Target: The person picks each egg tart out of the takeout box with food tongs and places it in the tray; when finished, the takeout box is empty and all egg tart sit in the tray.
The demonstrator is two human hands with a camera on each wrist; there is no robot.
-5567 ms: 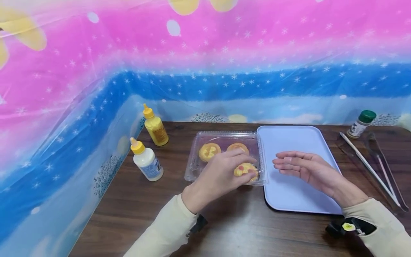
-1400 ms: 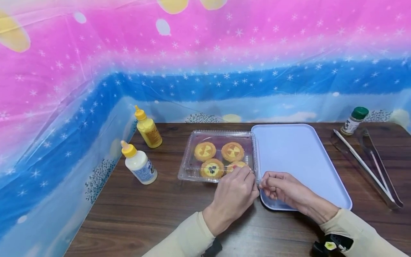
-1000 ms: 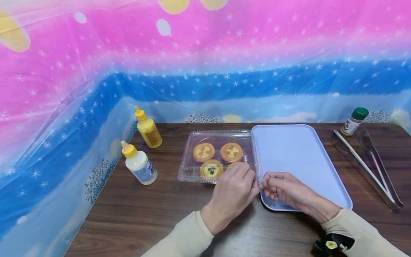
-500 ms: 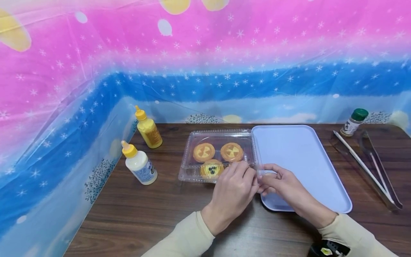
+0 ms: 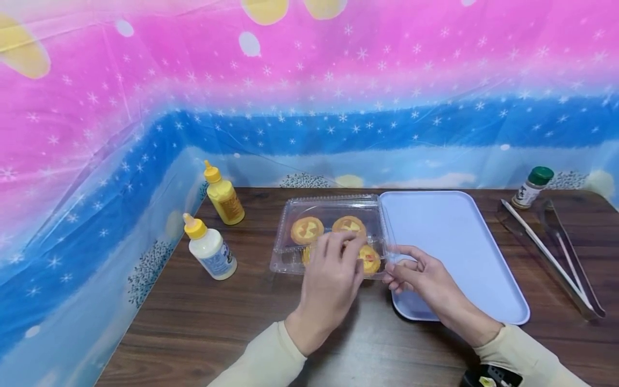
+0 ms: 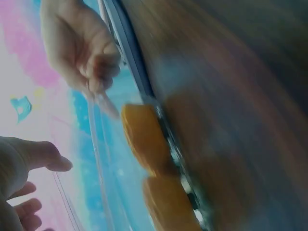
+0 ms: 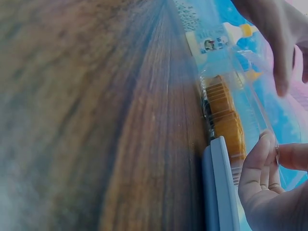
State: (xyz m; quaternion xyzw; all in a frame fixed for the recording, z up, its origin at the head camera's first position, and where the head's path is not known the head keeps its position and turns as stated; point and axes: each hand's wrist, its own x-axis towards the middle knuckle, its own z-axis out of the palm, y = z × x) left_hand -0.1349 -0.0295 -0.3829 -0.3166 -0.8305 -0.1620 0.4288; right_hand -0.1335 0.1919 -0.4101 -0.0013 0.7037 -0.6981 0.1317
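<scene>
A clear plastic clamshell container (image 5: 284, 263) stands on the table with several egg tarts (image 5: 307, 231) inside, their toppings showing through the lid. My right hand (image 5: 430, 282) is at its front right corner, with thumb and fingertips pinching the edge of the lid (image 7: 262, 118). Over the front of the container is my left hand (image 5: 331, 277), fingers bent loosely and apart, holding nothing. In the left wrist view the left thumb and fingers (image 6: 29, 209) are clear of the lid. The left hand hides part of the front tarts in the head view.
A pale blue tray (image 5: 445, 226) lies right of the container. Metal tongs (image 5: 556, 258) and a green-capped shaker (image 5: 533, 187) are farther right. At the left stand a yellow squeeze bottle (image 5: 224, 194) and a white squeeze bottle (image 5: 211, 249). A patterned cloth (image 5: 338, 129) hangs behind the table.
Earlier both hands worked close together at the container's front right corner. My left hand has since moved off leftward, its fingers loosening. My right hand stays at the corner, slightly re-angled.
</scene>
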